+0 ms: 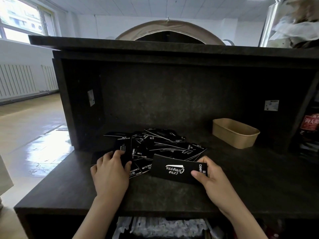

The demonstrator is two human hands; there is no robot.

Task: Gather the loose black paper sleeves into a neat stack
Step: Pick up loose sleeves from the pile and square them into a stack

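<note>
A loose pile of black paper sleeves with white lettering lies scattered on the dark counter. My right hand pinches the right end of one black sleeve, thumb on top, holding it just in front of the pile. My left hand lies palm down on the pile's left side, its fingers spread over a sleeve there. Whether that hand grips anything is not clear.
A brown paper tray stands at the back right of the counter. A dark back wall and overhanging shelf enclose the counter. A red-labelled bottle is at the far right. Crumpled plastic lies below the front edge.
</note>
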